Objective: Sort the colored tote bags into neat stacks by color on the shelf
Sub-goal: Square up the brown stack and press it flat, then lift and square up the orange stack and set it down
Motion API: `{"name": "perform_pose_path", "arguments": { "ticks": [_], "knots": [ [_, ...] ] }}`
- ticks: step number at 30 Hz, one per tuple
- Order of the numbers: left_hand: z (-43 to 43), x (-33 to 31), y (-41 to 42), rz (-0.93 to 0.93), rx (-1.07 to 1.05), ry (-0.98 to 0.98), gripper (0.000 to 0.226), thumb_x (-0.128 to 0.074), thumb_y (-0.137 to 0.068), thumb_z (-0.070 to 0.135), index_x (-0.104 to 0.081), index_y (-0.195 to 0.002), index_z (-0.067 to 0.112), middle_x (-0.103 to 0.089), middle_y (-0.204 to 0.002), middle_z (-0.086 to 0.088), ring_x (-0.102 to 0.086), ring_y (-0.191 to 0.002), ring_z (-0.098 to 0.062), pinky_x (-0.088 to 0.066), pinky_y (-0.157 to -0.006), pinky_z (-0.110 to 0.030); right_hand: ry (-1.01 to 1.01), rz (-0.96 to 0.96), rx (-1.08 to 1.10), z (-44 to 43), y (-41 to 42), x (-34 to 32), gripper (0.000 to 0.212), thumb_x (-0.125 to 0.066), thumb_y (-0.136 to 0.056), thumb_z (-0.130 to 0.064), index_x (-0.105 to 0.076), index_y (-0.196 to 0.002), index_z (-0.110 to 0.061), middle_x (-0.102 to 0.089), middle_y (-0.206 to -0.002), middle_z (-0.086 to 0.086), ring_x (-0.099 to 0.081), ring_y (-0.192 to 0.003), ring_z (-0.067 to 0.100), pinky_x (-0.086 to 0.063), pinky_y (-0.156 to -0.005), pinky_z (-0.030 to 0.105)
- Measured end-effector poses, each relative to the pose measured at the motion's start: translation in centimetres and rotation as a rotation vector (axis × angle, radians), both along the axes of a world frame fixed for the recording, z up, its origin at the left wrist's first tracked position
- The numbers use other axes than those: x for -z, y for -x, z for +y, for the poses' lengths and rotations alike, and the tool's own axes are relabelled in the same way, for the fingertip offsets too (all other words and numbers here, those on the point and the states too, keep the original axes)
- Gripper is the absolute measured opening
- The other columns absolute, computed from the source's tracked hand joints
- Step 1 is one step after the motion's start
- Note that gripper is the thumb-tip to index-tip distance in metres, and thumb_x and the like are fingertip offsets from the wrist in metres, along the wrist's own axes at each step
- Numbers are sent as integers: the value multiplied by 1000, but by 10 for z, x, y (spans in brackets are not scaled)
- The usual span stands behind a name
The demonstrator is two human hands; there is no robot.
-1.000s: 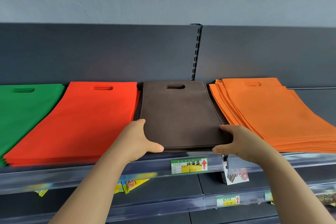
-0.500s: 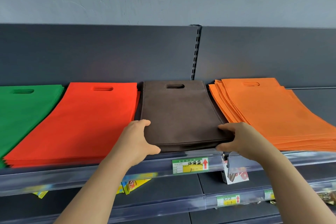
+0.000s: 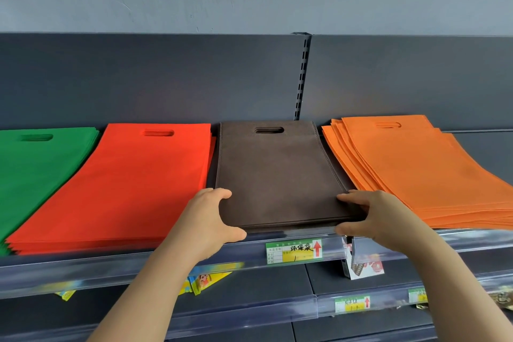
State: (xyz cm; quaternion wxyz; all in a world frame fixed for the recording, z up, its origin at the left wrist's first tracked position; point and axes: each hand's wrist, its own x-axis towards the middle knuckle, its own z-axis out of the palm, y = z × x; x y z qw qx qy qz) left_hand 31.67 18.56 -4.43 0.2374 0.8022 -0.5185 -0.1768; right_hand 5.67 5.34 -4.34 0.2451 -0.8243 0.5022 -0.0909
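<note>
- My left hand (image 3: 211, 219) and right hand (image 3: 372, 216) each clasp a front corner of the brown tote bag stack (image 3: 277, 172).
- Stack lies on the shelf (image 3: 111, 262) between my hands, long axis running away from me; both hands equally near.

brown stack (image 3: 274, 175) is gripped at its near corners, left hand (image 3: 211, 219) at one, right hand (image 3: 380, 216) at the other | it is seated on the shelf (image 3: 111, 264) between red stack (image 3: 125, 189) and fanned-out orange stack (image 3: 416, 169) | green stack (image 3: 36, 175) is seen far left | price label (image 3: 294, 251) is clipped on the rail just below
</note>
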Motion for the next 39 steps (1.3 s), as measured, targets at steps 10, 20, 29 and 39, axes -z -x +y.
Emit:
{"name": "perform_pose_path", "arguments": {
  "ticks": [10, 20, 29, 39],
  "knots": [
    [-3, -20, 9, -93, 5, 41, 82, -79, -71, 38, -39, -141, 26, -26, -152, 8, -31, -136, -10, -26, -106, -23, 87, 2, -57, 1, 11, -12, 78, -72, -70, -55, -42, -139, -35, -29, -150, -18, -38, -132, 11, -37, -105, 32],
    [-83, -37, 119, -73, 108, 192, 55, -55, -89, 48, -44, -139, 26, -45, -141, 9, -44, -125, -8, -36, -102, -27, 183, -9, 27, -69, 84, -27, 53, -56, -89, -46, -47, -137, -27, -37, -148, -8, -55, -78, 5, -38, -85, 27],
    [-203, -30, 226, -70, 66, 18, 62, -53, -91, 47, -36, -142, 15, -44, -141, -2, -47, -123, -16, -39, -97, -28, 177, 167, 113, -183, 193, -19, 64, -52, -91, -46, -32, -145, -19, -40, -147, 4, -42, -129, 23, -38, -99, 34],
    [-271, 3, 216, 81, -206, -114, 70, -63, -80, 51, -42, -132, 10, -52, -125, -11, -56, -103, -27, -52, -85, -42, -66, -57, 283, -256, 216, -1, 36, -57, -89, -37, -53, -107, -6, -60, -105, 8, -55, -86, 25, -42, -69, 32]
  ]
}}
